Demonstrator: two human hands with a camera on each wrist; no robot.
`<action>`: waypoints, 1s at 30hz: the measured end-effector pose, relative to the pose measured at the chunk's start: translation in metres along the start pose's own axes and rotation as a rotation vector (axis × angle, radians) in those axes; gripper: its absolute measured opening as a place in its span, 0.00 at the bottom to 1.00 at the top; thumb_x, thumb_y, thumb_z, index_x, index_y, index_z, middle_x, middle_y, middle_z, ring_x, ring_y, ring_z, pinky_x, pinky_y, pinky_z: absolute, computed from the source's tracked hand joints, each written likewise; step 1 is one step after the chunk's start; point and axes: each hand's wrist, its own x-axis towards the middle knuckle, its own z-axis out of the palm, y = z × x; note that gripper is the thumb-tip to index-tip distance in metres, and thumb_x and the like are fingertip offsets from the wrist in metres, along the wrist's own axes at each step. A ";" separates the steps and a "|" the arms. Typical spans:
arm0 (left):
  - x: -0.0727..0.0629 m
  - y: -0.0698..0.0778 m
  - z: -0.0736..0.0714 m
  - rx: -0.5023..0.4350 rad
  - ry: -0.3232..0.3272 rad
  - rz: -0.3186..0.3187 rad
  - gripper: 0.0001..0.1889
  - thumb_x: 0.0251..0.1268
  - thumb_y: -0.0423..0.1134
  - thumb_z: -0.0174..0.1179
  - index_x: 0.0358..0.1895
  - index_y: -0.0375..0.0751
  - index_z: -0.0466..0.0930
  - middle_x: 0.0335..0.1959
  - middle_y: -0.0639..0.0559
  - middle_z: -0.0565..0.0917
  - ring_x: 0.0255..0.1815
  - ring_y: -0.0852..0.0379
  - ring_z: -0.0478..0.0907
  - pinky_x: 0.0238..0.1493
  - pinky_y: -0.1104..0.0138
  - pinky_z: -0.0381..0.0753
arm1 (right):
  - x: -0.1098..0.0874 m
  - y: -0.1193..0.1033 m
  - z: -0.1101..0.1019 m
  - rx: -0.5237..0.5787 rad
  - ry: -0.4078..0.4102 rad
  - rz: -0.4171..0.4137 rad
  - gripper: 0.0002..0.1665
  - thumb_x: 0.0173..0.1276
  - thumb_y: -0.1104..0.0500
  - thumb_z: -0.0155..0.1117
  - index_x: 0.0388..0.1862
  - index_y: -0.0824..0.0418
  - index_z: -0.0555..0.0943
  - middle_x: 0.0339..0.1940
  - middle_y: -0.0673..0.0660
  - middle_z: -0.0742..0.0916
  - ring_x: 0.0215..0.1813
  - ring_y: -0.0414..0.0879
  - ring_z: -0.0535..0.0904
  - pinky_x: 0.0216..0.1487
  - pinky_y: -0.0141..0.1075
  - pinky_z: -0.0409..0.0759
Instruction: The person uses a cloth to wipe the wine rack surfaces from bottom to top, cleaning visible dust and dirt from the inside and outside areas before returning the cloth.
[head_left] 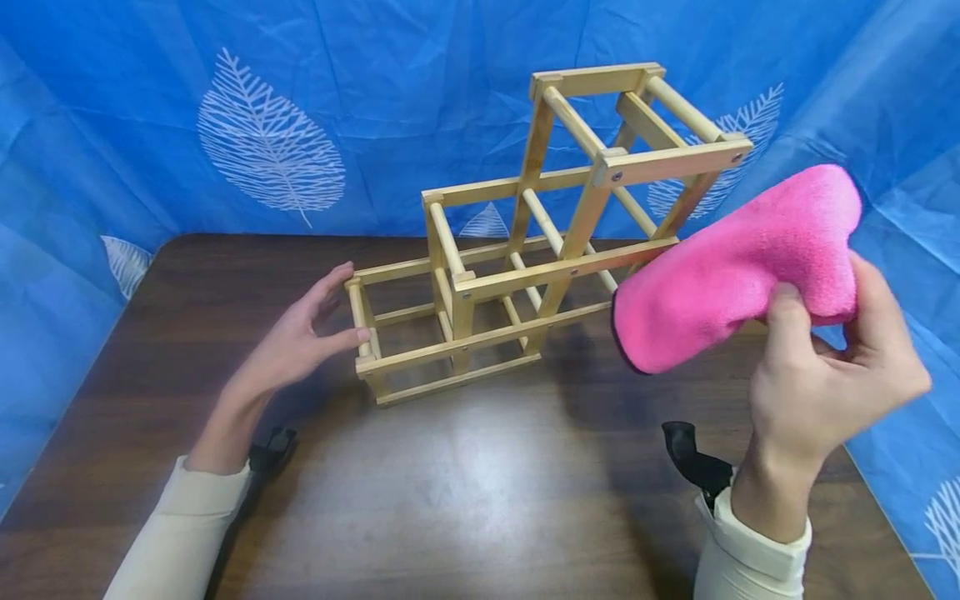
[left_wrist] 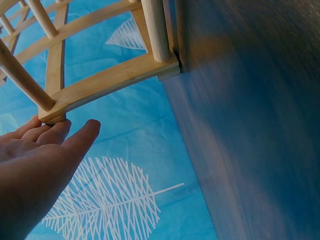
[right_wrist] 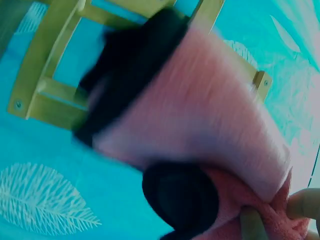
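A stepped wooden rack (head_left: 570,267) of pale slats and round rods stands on the table. My left hand (head_left: 296,337) touches its low left end, thumb at the near side and fairly straight fingers at the far corner. In the left wrist view, fingertips (left_wrist: 60,131) meet the rack's corner (left_wrist: 52,110). My right hand (head_left: 832,383) pinches a folded pink cloth (head_left: 720,267) with a dark edge, between thumb and fingers. The cloth is raised at the rack's right side and covers part of it. In the right wrist view the cloth (right_wrist: 200,110) is blurred.
The brown wooden table (head_left: 420,500) lies under the rack. Behind and beside it hangs a blue sheet (head_left: 405,100) with white leaf prints. Black pieces (head_left: 697,458) stick out at both wrists, by the cream sleeves (head_left: 757,550).
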 end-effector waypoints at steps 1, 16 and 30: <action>0.000 0.000 0.000 0.002 0.000 -0.004 0.47 0.64 0.43 0.68 0.80 0.51 0.47 0.80 0.50 0.49 0.77 0.37 0.47 0.70 0.38 0.51 | 0.003 0.000 0.001 -0.011 0.008 -0.017 0.14 0.52 0.68 0.71 0.40 0.65 0.89 0.36 0.64 0.88 0.32 0.45 0.79 0.31 0.21 0.76; -0.001 0.001 -0.001 -0.011 -0.002 -0.006 0.47 0.64 0.42 0.67 0.80 0.53 0.46 0.80 0.51 0.48 0.77 0.37 0.46 0.70 0.37 0.52 | 0.046 -0.003 0.037 -0.199 -0.321 -0.152 0.20 0.69 0.64 0.57 0.57 0.53 0.83 0.51 0.45 0.85 0.45 0.37 0.74 0.36 0.23 0.68; -0.001 0.001 0.002 -0.019 0.008 0.021 0.47 0.64 0.40 0.68 0.80 0.51 0.46 0.80 0.49 0.48 0.77 0.35 0.47 0.69 0.35 0.50 | 0.035 -0.021 0.044 -0.206 -0.509 -0.345 0.17 0.69 0.65 0.52 0.51 0.72 0.81 0.63 0.49 0.81 0.64 0.44 0.69 0.66 0.40 0.62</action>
